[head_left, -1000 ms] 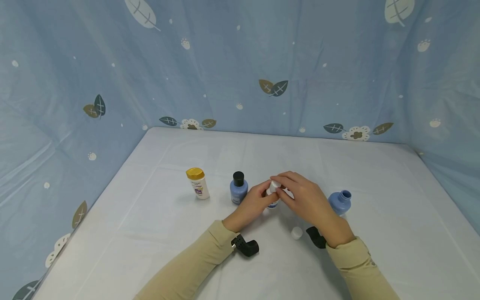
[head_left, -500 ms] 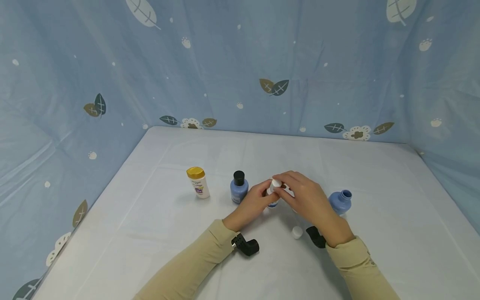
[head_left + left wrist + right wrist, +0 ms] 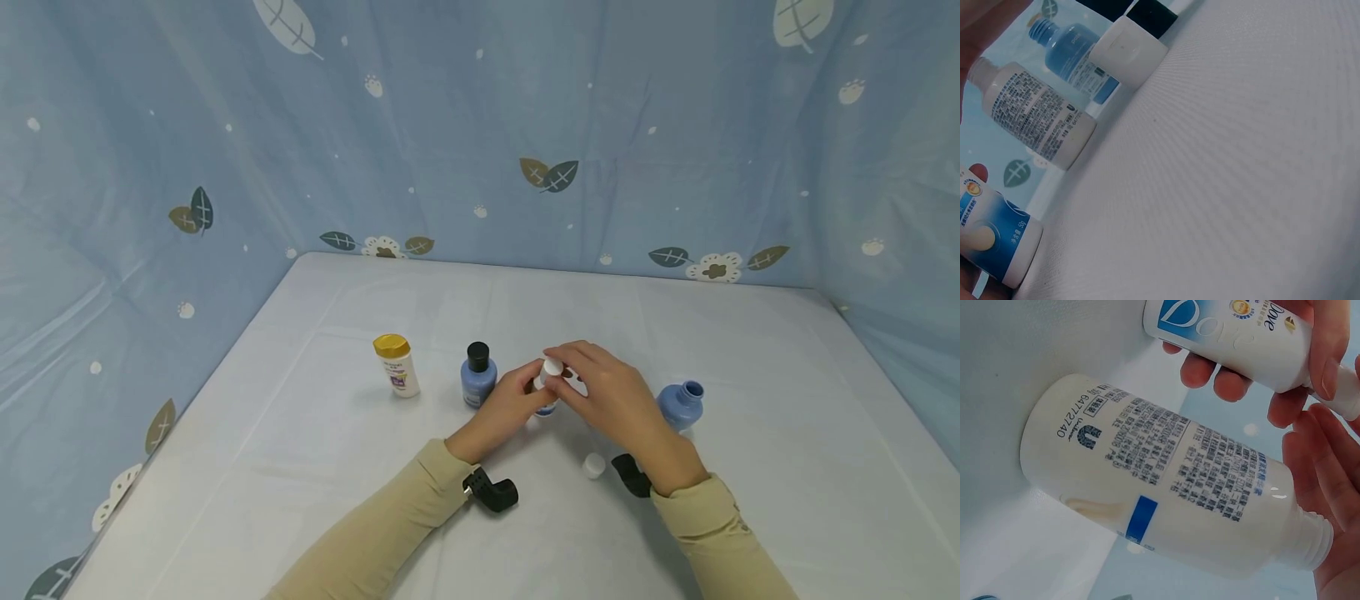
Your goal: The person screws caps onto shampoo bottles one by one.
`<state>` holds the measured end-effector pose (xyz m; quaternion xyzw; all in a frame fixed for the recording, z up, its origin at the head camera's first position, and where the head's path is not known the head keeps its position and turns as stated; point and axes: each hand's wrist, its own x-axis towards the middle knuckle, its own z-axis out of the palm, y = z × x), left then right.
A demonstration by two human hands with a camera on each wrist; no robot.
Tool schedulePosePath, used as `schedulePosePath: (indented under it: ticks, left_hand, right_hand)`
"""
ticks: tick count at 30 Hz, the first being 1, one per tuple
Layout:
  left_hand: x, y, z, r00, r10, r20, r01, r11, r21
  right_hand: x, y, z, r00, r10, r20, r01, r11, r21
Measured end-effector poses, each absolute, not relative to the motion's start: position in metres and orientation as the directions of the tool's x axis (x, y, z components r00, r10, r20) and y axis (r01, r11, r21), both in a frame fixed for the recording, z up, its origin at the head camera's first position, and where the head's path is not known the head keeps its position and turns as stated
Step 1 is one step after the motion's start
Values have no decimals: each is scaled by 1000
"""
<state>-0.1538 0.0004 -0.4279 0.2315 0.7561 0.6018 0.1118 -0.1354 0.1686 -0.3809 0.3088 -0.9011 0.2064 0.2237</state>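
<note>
In the head view my left hand (image 3: 512,414) grips a small white Dove lotion bottle (image 3: 1241,340) with a blue label, upright on the table. My right hand (image 3: 611,396) pinches a white cap (image 3: 552,367) at its top; how far it sits on the neck cannot be told. A larger white bottle (image 3: 1172,481), uncapped with a threaded neck, stands close by my right hand. That hand almost fully hides it in the head view. A loose white cap (image 3: 594,465) lies on the table nearer to me.
An uncapped blue bottle (image 3: 680,405) stands right of my right hand. Left of my hands are a blue bottle with a black cap (image 3: 478,377) and a white bottle with a gold cap (image 3: 396,367). Patterned blue cloth (image 3: 450,125) hangs behind the white table (image 3: 300,500).
My right fingers have shifted slightly around the cap, and more of its top shows. My left hand and the other bottles have stayed in place.
</note>
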Motion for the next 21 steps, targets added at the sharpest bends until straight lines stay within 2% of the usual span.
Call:
schedulePosePath:
  ticks: [7,21]
  left_hand:
    - [-147,0,-413,-875,473,98,217,203,955]
    - [-148,-1,-416,-873,476,109,230,202,952]
  right_hand:
    - [-136,169,-381,-690,-499,524,-673,709,-212]
    - [-136,170,-380,-663,-554,504,-714,671,-202]
